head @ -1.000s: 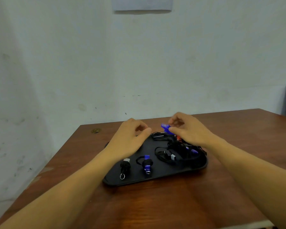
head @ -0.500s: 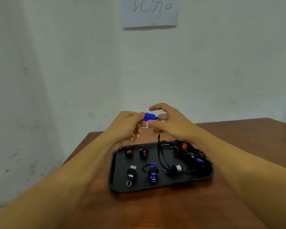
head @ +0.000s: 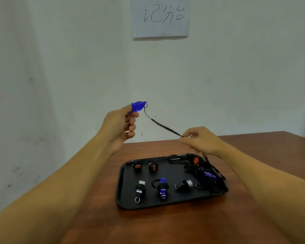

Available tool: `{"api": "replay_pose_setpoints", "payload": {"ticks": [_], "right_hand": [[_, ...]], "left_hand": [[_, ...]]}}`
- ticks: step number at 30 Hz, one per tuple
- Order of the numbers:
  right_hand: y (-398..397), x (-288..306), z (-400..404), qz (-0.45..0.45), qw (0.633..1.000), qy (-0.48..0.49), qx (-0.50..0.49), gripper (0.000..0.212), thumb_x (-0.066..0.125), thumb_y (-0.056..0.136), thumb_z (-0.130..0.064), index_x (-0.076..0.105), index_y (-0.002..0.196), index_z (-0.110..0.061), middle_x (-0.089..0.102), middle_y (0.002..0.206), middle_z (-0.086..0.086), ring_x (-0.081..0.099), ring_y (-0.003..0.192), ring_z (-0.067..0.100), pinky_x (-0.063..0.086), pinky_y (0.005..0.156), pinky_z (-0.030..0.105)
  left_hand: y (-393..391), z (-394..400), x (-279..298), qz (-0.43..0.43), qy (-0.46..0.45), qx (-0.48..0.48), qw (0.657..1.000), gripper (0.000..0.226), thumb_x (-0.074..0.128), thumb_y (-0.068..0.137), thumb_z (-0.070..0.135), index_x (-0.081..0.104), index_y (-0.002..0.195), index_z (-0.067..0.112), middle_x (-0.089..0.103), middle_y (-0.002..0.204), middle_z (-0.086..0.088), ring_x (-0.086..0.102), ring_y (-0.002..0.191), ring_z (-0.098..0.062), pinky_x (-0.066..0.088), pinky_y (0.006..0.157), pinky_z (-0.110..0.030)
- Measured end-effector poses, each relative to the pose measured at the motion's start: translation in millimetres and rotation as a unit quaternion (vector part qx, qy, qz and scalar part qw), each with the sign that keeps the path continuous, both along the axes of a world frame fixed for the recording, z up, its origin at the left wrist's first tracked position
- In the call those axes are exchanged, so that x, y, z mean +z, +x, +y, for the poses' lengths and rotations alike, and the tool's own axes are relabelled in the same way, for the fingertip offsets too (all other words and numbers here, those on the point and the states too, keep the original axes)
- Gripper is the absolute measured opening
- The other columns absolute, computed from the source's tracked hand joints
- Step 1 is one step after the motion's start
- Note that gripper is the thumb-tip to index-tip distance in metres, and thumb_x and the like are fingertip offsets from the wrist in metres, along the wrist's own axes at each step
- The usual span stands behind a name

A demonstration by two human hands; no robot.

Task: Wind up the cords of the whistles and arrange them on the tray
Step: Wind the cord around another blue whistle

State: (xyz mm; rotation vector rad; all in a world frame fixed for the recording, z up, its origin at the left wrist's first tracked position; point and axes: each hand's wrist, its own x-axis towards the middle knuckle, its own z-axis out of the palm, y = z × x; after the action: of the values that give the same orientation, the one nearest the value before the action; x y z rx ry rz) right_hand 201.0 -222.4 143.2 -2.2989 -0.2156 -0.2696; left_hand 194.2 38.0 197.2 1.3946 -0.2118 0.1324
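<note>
Against the pale wall, above the brown table (head: 253, 217), the blue whistle (head: 137, 106) has been lifted clear of the black tray (head: 121, 187). The left hand (head: 119, 126) pinches it high; half a second ago both hands met at it. Now the right hand (head: 199, 140) has drawn away, fingers closed on the black cord (head: 163, 126), pulled taut and ready to wind. Wound whistles line the tray's left side; tangled cords (head: 209, 176) fill its right edge.
</note>
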Motion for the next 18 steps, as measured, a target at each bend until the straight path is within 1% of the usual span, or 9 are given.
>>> {"api": "replay_pose_setpoints", "payload": {"ticks": [1,3,5,7,10,12,13,15,18], "right_hand": [[-2.1,2.7,3.9,0.013,0.999,0.023,0.019,0.025,0.069,0.09,-0.042,0.067,0.112,-0.029,0.071,0.094,-0.005,0.066,0.087,0.01,0.049,0.09,0.033],[-4.3,10.0,17.0,-0.012,0.998,0.048,0.049,0.044,0.07,0.09,-0.042,0.056,0.132,-0.037,0.062,0.128,-0.012,0.056,0.12,0.005,0.039,0.106,0.032],[-8.8,19.5,36.6,-0.052,0.986,0.125,0.096,0.048,0.066,0.093,-0.038,0.051,0.139,-0.037,0.053,0.143,-0.011,0.047,0.134,0.004,0.035,0.113,0.033],[-12.9,26.8,56.8,-0.057,0.96,0.229,0.15,0.034,0.061,0.098,-0.032,0.059,0.132,-0.03,0.065,0.131,-0.006,0.059,0.124,0.007,0.044,0.109,0.033],[-18.7,32.9,80.9,-0.058,0.926,0.318,0.194,0.018,0.057,0.102,-0.02,0.071,0.111,-0.015,0.075,0.091,0.0,0.072,0.082,0.014,0.059,0.087,0.031],[-18.3,35.7,90.5,-0.074,0.918,0.35,0.173,0.019,0.056,0.102,-0.019,0.074,0.1,-0.015,0.063,0.069,-0.003,0.053,0.055,0.009,0.056,0.062,0.026],[-15.7,36.1,94.6,-0.09,0.92,0.352,0.15,0.02,0.055,0.102,-0.02,0.074,0.097,-0.017,0.057,0.066,-0.005,0.044,0.05,0.007,0.048,0.053,0.023],[-10.5,34.2,100.0,-0.172,0.939,0.286,0.088,0.021,0.055,0.102,-0.024,0.073,0.094,-0.019,0.054,0.063,-0.008,0.043,0.051,0.005,0.04,0.05,0.019],[-7.9,24.1,110.0,-0.281,0.957,-0.054,0.048,0.024,0.045,0.104,-0.034,0.065,0.1,-0.021,0.059,0.07,-0.003,0.057,0.065,0.017,0.046,0.062,0.033]], "left_hand": [[-1.3,-2.2,-0.5,0.003,0.0,-0.017,1.0,0.029,0.052,0.101,0.03,0.064,0.087,0.007,0.046,0.059,0.002,0.039,0.048,-0.011,0.033,0.041,-0.023],[-6.0,-6.5,-0.8,0.013,-0.005,-0.053,0.998,0.029,0.052,0.1,0.031,0.064,0.088,0.007,0.047,0.06,0.002,0.039,0.047,-0.011,0.032,0.042,-0.022],[-10.9,-9.7,-1.6,0.026,-0.018,-0.089,0.996,0.029,0.053,0.1,0.031,0.064,0.089,0.007,0.047,0.061,0.002,0.038,0.047,-0.011,0.031,0.042,-0.022],[-14.8,-10.1,-2.9,0.036,-0.041,-0.12,0.991,0.028,0.053,0.099,0.031,0.064,0.089,0.008,0.048,0.061,0.002,0.038,0.047,-0.01,0.031,0.041,-0.021],[-19.4,-5.1,-4.5,0.048,-0.091,-0.153,0.983,0.027,0.053,0.099,0.029,0.065,0.088,0.007,0.047,0.061,0.002,0.036,0.047,-0.009,0.03,0.04,-0.019],[-22.1,0.7,-4.0,0.052,-0.13,-0.177,0.974,0.027,0.052,0.099,0.027,0.064,0.086,0.007,0.044,0.062,0.003,0.034,0.047,-0.009,0.029,0.04,-0.019],[-23.4,4.5,-3.8,0.052,-0.147,-0.19,0.969,0.027,0.052,0.099,0.027,0.064,0.085,0.007,0.043,0.062,0.003,0.033,0.046,-0.009,0.028,0.039,-0.018],[-26.4,8.5,-2.8,0.052,-0.166,-0.215,0.961,0.027,0.052,0.098,0.027,0.063,0.083,0.007,0.041,0.062,0.003,0.033,0.046,-0.009,0.028,0.039,-0.018],[-25.5,8.6,-4.1,0.048,-0.146,-0.21,0.965,0.026,0.052,0.098,0.026,0.063,0.084,0.007,0.043,0.062,0.002,0.034,0.047,-0.009,0.027,0.04,-0.019]]}}
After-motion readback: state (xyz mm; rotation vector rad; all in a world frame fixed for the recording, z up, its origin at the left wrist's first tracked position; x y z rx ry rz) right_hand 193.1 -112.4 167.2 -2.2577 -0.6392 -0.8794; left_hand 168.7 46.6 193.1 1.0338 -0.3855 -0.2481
